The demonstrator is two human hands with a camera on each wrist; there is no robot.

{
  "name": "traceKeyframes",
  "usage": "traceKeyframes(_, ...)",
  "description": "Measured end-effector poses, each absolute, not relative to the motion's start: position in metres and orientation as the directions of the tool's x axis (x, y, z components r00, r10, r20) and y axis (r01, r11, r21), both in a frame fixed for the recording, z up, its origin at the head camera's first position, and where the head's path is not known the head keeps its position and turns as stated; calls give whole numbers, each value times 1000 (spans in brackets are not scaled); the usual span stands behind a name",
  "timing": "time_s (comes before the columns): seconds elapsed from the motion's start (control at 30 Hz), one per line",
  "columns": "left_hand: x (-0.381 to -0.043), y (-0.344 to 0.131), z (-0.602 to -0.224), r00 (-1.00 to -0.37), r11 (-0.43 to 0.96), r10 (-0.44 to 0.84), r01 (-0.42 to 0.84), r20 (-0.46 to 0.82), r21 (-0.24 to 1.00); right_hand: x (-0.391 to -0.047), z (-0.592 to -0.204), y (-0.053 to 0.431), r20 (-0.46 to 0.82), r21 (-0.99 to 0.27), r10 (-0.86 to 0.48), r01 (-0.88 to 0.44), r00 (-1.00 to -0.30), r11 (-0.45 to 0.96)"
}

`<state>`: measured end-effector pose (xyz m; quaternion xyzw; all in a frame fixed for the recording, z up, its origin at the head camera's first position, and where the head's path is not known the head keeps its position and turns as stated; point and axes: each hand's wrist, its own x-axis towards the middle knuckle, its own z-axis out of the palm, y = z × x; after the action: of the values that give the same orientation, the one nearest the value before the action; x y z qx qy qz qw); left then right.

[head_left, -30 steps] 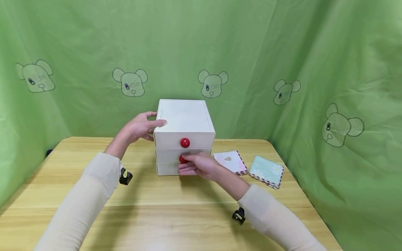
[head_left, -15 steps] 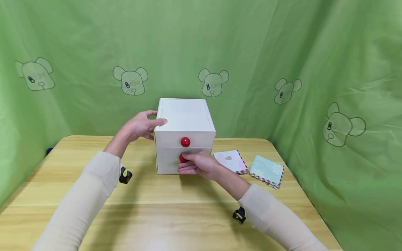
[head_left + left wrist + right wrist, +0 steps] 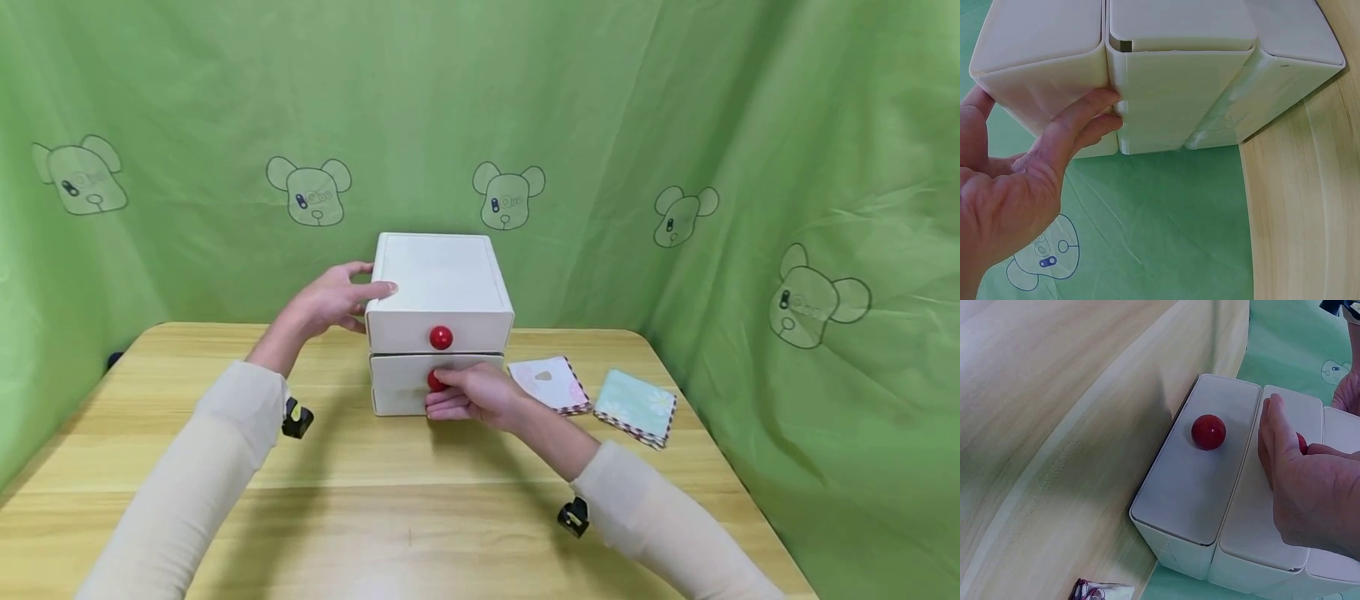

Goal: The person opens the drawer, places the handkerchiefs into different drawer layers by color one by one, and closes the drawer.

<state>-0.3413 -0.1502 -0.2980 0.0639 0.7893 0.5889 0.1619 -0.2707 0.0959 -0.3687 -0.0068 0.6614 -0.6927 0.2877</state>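
A white three-drawer cabinet (image 3: pixel 438 271) stands toward the back of the table, each drawer front bearing a round red knob. My left hand (image 3: pixel 326 302) holds its upper left edge, thumb on top and fingers against the side. With thumb and fingers my right hand (image 3: pixel 483 396) pinches the middle knob (image 3: pixel 435 380), its other fingers extended in front of the bottom drawer. The middle drawer (image 3: pixel 393 379) sticks out slightly, a thin dark gap along its top. Above it is the top knob (image 3: pixel 441 337); the bottom knob (image 3: pixel 1209 432) shows in the right wrist view.
Right of the cabinet lie two folded cloths with checked edging, one white and pink (image 3: pixel 551 379), one mint with pale flowers (image 3: pixel 636 404). The wooden table (image 3: pixel 405 525) is backed by a green curtain (image 3: pixel 420 108) printed with bear heads.
The middle drawer has come slightly forward, and a dark gap now shows beneath the top drawer. Both hands keep their places on the cabinet and knob.
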Motion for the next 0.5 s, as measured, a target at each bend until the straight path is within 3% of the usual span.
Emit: traceKeyframes(0.5, -337, -150, -293, -935, 307, 301, -90, -186, 948, -256, -367, 100, -357, -929, -443, 362, -822, 76)
